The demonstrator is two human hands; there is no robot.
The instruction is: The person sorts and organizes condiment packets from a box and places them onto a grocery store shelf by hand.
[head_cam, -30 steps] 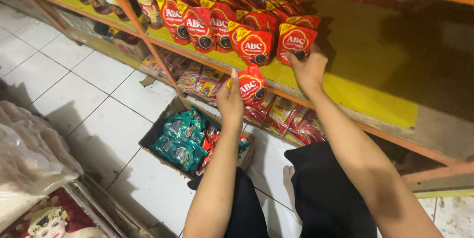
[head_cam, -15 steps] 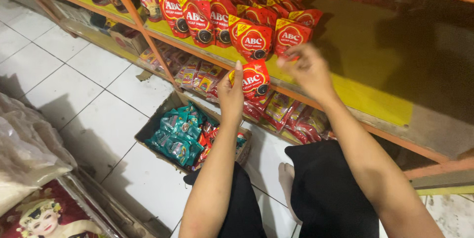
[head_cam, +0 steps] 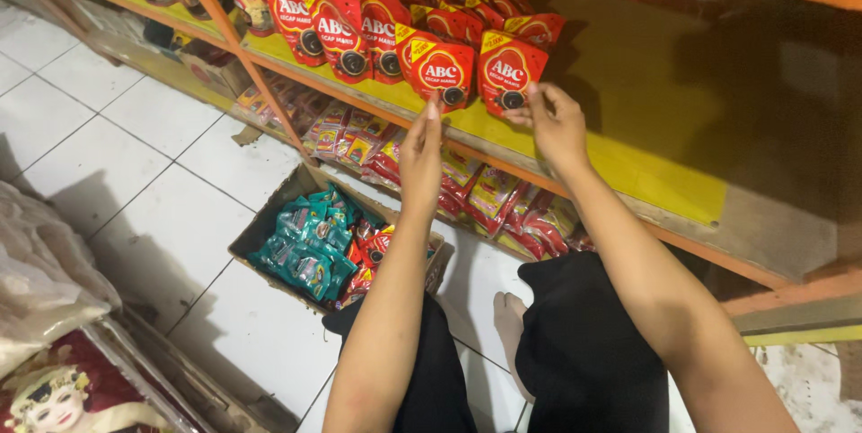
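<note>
A row of red spouted pouches (head_cam: 359,24) stands along the front of a yellow shelf (head_cam: 628,154). My left hand (head_cam: 420,150) reaches up with straight fingers, its fingertips touching the lower edge of one red pouch (head_cam: 440,69) standing on the shelf. My right hand (head_cam: 554,123) pinches the bottom corner of the neighbouring red pouch (head_cam: 510,69), the last one on the right of the row. Both forearms stretch up from my lap, and my legs are in black cloth.
A cardboard box (head_cam: 269,240) with teal and red sachets sits on the white tiled floor below my left arm. Red and yellow packets (head_cam: 503,199) fill the lower shelf. Plastic bags (head_cam: 36,280) and a printed package (head_cam: 54,393) lie at the left.
My left hand lifted a red pouch from below the shelf edge and stood it in the row. My right hand stayed on the end pouch. The view tilted upward slightly.
</note>
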